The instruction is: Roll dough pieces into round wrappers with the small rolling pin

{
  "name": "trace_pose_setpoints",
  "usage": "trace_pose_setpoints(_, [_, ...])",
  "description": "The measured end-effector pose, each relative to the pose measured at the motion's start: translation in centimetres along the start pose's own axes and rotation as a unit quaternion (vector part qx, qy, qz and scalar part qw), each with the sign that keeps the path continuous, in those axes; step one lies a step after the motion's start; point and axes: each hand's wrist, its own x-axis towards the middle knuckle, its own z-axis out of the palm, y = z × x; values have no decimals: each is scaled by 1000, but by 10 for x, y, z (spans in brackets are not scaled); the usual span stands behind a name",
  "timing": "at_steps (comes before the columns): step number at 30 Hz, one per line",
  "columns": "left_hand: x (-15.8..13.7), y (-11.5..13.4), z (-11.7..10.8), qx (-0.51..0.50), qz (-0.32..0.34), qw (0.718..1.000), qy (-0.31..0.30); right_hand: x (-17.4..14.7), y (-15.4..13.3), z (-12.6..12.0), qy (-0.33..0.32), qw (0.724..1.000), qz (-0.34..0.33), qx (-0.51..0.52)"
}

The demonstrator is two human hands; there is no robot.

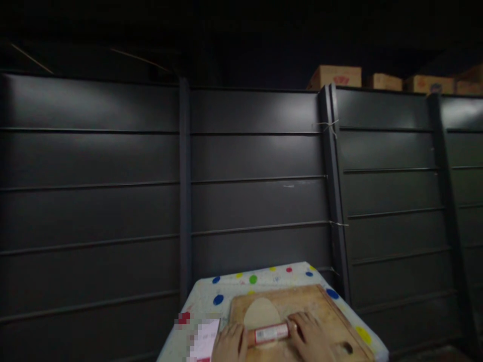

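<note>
A pale, flat round of dough [261, 311] lies on a wooden board [302, 301]. Across its near part rests a wooden rolling pin [271, 333] with a red and white label around its middle. My left hand [231, 344] grips the pin's left end, and my right hand [310, 338] closes over its right end. Both ends of the pin are covered by my fingers, and the near edge of the dough is hidden beneath the pin.
A white table cover [234, 286] with coloured dots lies under the board. Left of my left hand is a pinkish-white sheet [207, 339], partly blurred. Behind the table rises a dark panelled wall [260, 201], with cardboard boxes [337, 77] above it at the right.
</note>
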Motion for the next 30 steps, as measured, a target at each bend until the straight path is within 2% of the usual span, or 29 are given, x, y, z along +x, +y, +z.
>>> trace_pose_setpoints(5, [-1, 1, -3, -16, 1, 1000, 2, -4, -8, -14, -23, 1000, -18, -4])
trace_pose_setpoints(11, [1, -12, 21, -34, 20, 997, 70, -4, -9, -19, -61, 998, -33, 5])
trace_pose_setpoints(16, [-2, -17, 29, -9, 36, 986, 161, -4, 0, -7, -29, 999, 15, -4])
trace_pose_setpoints(18, [-4, -16, 31, 3, 46, 984, 170, -4, 7, -3, -4, 999, 33, -10])
trace_pose_setpoints(20, [-6, -15, 33, -6, 77, 987, 138, -3, 12, 0, 19, 998, 51, -16])
trace_pose_setpoints(22, [-7, -14, 35, -41, 135, 988, 68, -2, 17, 2, 35, 997, 64, -20])
trace_pose_setpoints(25, [-9, -10, 29, -112, 210, 971, -36, -1, 20, 5, 46, 996, 77, -22])
trace_pose_setpoints(26, [-10, -8, 24, -135, 210, 967, -56, -1, 21, 6, 50, 995, 81, -23])
trace_pose_setpoints(30, [-3, 3, -4, -190, 144, 964, -118, -1, 24, 9, 74, 993, 90, -20])
